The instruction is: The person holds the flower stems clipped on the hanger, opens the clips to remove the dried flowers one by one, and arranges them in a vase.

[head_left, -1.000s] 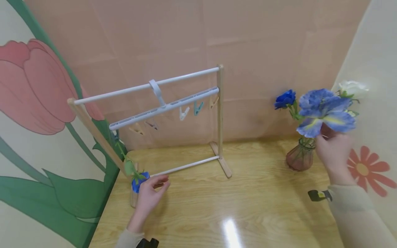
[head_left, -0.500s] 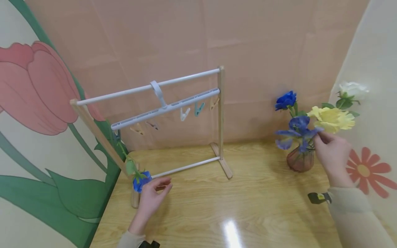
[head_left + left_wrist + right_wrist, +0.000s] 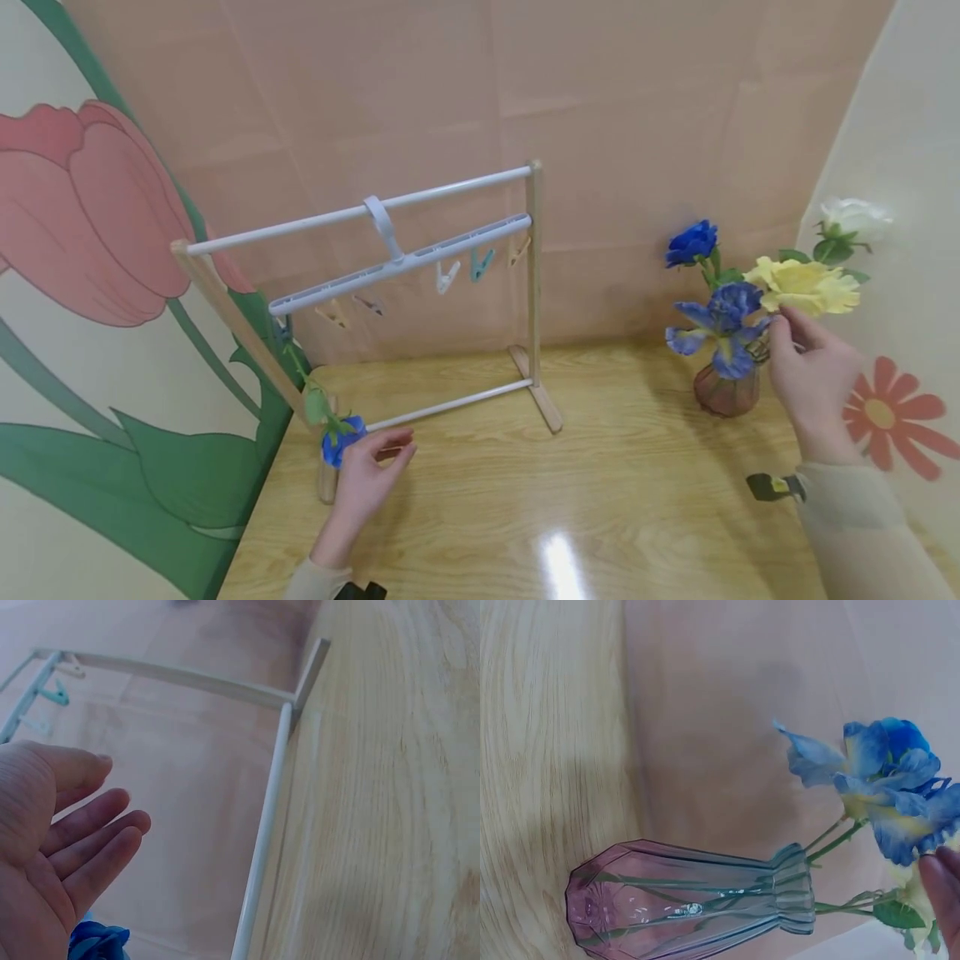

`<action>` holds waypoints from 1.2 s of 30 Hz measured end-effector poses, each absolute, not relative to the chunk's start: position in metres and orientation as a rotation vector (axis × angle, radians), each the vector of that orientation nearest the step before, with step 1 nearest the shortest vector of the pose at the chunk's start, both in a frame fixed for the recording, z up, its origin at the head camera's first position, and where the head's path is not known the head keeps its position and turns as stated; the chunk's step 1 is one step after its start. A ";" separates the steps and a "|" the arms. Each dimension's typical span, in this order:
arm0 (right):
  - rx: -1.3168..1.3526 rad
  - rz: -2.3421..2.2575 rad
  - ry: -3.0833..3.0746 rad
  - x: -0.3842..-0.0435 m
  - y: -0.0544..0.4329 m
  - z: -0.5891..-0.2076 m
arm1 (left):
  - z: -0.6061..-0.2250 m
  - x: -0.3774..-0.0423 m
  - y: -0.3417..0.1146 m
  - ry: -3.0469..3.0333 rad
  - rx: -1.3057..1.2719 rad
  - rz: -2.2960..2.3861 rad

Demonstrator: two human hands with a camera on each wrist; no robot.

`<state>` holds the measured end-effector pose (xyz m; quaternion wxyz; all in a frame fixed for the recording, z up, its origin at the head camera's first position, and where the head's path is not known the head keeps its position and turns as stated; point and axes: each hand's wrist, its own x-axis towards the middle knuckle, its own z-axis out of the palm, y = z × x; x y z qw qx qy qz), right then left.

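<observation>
My right hand (image 3: 816,383) is at the vase, its fingertips by the right petal of a blue-purple iris (image 3: 723,321) and just under a yellow flower (image 3: 806,287). In the right wrist view a fingertip meets the iris's petal edge; whether the fingers pinch it is unclear. The stems stand in a pink-to-blue glass vase (image 3: 697,900). My left hand (image 3: 371,475) holds nothing, its fingers loosely bent. Beside it a blue rose (image 3: 343,440) hangs head down, its stem at a dark clip (image 3: 282,328) on the white clip hanger (image 3: 450,247).
A wood-and-white rack (image 3: 533,275) stands at centre left, carrying the hanger with several small clothespins (image 3: 482,265). A second blue rose (image 3: 691,244) and a white rose (image 3: 855,218) rise from the vase. The wooden table (image 3: 637,500) meets a pink backdrop.
The iris has come down and turned, baring the yellow flower behind it. My right hand first lowered with it, then shifted slightly right. The left hand has barely moved.
</observation>
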<state>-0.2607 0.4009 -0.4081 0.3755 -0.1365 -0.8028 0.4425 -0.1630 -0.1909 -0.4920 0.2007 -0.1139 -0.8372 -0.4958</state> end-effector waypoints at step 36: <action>0.234 1.011 -1.582 -0.243 0.299 -0.403 | -0.428 -0.164 -0.237 -1.689 -0.092 -1.524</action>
